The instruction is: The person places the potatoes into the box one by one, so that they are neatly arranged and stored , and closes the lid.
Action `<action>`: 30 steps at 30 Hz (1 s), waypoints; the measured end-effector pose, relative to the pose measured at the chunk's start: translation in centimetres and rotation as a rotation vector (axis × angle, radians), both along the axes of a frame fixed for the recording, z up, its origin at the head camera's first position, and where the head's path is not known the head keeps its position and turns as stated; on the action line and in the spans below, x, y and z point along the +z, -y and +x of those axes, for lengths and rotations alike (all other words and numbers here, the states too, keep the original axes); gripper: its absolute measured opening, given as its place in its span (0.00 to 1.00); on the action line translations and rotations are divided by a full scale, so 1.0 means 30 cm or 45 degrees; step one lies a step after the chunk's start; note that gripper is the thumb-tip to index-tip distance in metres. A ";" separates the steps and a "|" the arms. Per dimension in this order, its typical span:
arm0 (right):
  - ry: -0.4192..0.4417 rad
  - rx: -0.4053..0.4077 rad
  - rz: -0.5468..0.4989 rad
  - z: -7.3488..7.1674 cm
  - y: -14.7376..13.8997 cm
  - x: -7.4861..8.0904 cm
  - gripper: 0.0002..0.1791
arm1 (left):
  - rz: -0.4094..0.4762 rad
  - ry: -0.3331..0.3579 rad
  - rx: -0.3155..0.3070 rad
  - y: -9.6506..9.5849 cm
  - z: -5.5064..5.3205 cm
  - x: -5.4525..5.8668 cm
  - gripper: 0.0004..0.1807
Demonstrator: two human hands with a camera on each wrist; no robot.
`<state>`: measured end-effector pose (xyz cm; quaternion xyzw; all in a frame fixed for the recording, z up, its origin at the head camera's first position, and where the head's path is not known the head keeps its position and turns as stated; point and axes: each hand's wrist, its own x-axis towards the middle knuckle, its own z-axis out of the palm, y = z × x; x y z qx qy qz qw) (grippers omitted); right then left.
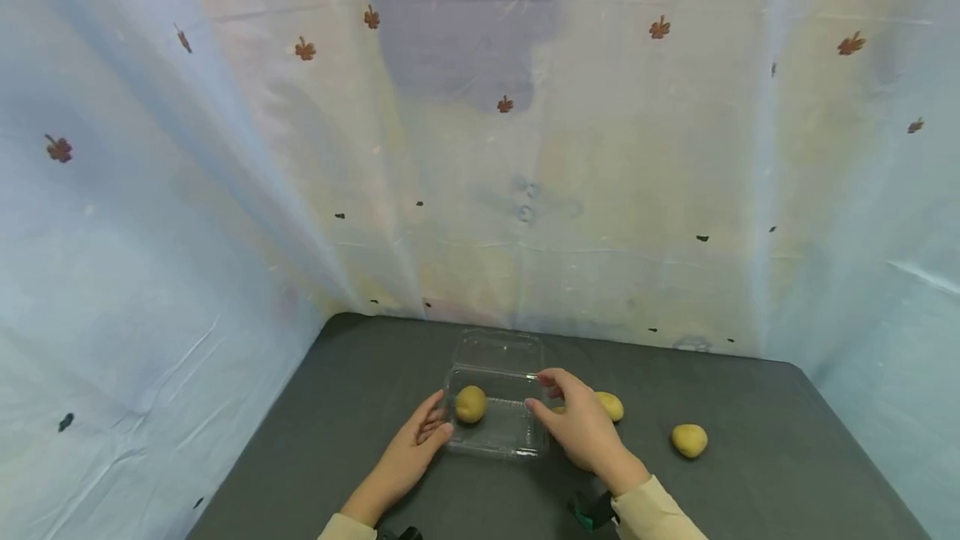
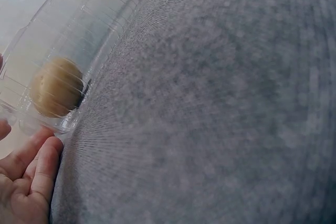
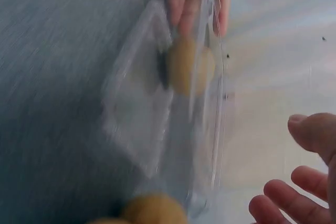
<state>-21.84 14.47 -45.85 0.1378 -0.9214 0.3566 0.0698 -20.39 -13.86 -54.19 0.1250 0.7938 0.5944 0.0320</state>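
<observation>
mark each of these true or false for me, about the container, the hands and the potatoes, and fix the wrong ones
1. The lid of the clear plastic clamshell container is open. True.
2. Two potatoes are inside the clear plastic clamshell container. False: only one, the potato inside, is in it.
3. The left hand is at the left side of the clear plastic clamshell container. True.
4. The right hand is holding a potato. False: it holds nothing; its thumb and fingers are apart.
5. The rightmost potato lies on the dark grey tabletop. True.
</observation>
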 end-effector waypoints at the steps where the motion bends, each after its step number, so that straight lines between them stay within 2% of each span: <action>1: 0.003 -0.006 -0.008 0.002 -0.016 -0.002 0.25 | -0.007 0.003 0.004 0.002 -0.003 -0.007 0.36; 5: -0.004 -0.015 -0.043 0.007 -0.069 -0.019 0.25 | -0.020 0.002 0.034 0.009 -0.010 -0.021 0.34; 12: 0.034 -0.051 -0.022 0.018 -0.148 -0.055 0.23 | -0.032 -0.010 0.042 0.000 -0.009 -0.017 0.34; 19: 0.061 -0.081 0.041 0.029 -0.198 -0.089 0.27 | -0.008 0.039 0.027 -0.011 0.017 0.045 0.37; 23: 0.047 -0.079 0.059 0.032 -0.215 -0.104 0.28 | -0.034 0.018 0.043 -0.008 0.010 0.025 0.35; 25: 0.044 -0.078 0.069 0.031 -0.222 -0.110 0.28 | -0.049 0.008 0.050 -0.004 -0.002 -0.003 0.34; 29: 0.057 -0.075 0.072 0.031 -0.232 -0.119 0.30 | -0.031 0.013 0.046 -0.005 -0.006 -0.011 0.35; 30: 0.064 -0.073 0.070 0.032 -0.235 -0.121 0.31 | -0.035 0.009 0.045 -0.003 -0.011 -0.023 0.35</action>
